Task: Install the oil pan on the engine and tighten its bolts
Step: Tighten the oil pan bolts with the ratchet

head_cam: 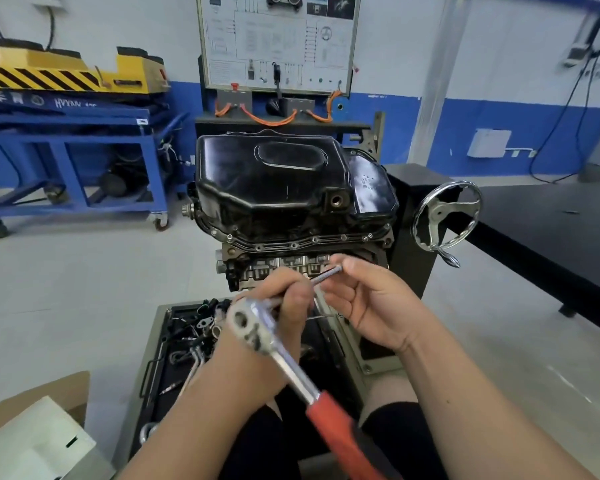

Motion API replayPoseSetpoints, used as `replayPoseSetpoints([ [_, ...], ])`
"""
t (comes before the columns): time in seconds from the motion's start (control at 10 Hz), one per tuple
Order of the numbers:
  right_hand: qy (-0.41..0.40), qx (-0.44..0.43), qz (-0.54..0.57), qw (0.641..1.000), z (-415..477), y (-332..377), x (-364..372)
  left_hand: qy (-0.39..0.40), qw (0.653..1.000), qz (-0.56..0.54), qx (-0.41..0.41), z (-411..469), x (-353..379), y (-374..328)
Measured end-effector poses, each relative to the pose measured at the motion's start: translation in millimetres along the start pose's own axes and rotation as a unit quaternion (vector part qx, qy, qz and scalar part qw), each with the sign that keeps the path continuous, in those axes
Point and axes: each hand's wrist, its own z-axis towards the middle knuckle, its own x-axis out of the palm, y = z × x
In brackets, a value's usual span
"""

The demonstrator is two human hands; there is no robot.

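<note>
A black oil pan (pixel 278 188) sits on top of the engine (pixel 291 265), which is mounted upside down on a stand. Several bolts (pixel 293 244) line the pan's front flange. My left hand (pixel 274 306) grips the head end of a ratchet wrench (pixel 257 327) with a red handle (pixel 340 434) that points down toward me. A thin metal extension bar (pixel 326 274) runs from the ratchet head up to the right. My right hand (pixel 364 299) pinches the far end of that bar, just in front of the engine.
A dark tray (pixel 184 337) of loose bolts and small parts lies below the engine. The stand's metal handwheel (pixel 445 216) sticks out at the right. A black table (pixel 551 230) is at the right, a blue cart (pixel 77 161) at the left, a cardboard box (pixel 35 431) at the lower left.
</note>
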Motion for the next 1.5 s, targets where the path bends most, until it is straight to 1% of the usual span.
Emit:
replayPoseSetpoints([
  [0.1, -0.097, 0.048, -0.272, 0.956, 1, 0, -14, 0.127, 0.977, 0.169, -0.013, 18, 4, 0],
  [0.2, -0.083, 0.041, -0.387, 0.917, -12, 15, -23, 0.172, 0.928, 0.329, 0.005, 30, 18, 4],
  [0.3, 0.026, 0.059, -0.429, 0.901, -26, 24, -21, 0.232, 0.862, 0.451, 0.014, 44, 38, 7],
  [0.4, -0.041, 0.002, -0.564, 0.825, -18, 18, -18, 0.292, 0.797, 0.529, -0.002, 67, 57, 8],
  [0.5, -0.119, -0.090, -0.510, 0.847, -4, 26, -18, 0.256, 0.835, 0.487, 0.009, 89, 63, 9],
  [0.6, -0.190, -0.155, -0.489, 0.837, 4, 45, -20, 0.189, 0.933, 0.306, 0.001, 97, 61, 16],
  [0.7, -0.261, -0.206, -0.463, 0.822, 3, 67, -26, 0.044, 0.990, -0.006, -0.131, 91, 69, 21],
  [0.8, -0.285, -0.226, -0.472, 0.803, -3, 83, -34, 0.001, 0.845, -0.376, -0.379, 90, 77, 26],
  [0.9, -0.289, -0.236, -0.500, 0.781, -5, 92, -37, 0.048, 0.735, -0.493, -0.462, 105, 84, 28],
  [1.0, -0.302, -0.243, -0.515, 0.764, 0, 96, -36, 0.134, 0.726, -0.499, -0.454, 117, 90, 32],
  [1.1, -0.304, -0.249, -0.528, 0.753, 7, 99, -37, 0.168, 0.714, -0.486, -0.474, 115, 104, 52],
  [1.2, -0.301, -0.246, -0.544, 0.744, 15, 103, -39, 0.122, 0.672, -0.538, -0.494, 118, 117, 77],
  [1.3, -0.299, -0.244, -0.569, 0.726, 18, 103, -40, 0.071, 0.632, -0.606, -0.477, 124, 119, 96],
  [1.4, -0.283, -0.242, -0.582, 0.723, 18, 100, -37, 0.058, 0.631, -0.624, -0.457, 117, 113, 104],
  [1.5, -0.273, -0.243, -0.588, 0.721, 10, 96, -31, 0.044, 0.646, -0.610, -0.456, 109, 103, 101],
])
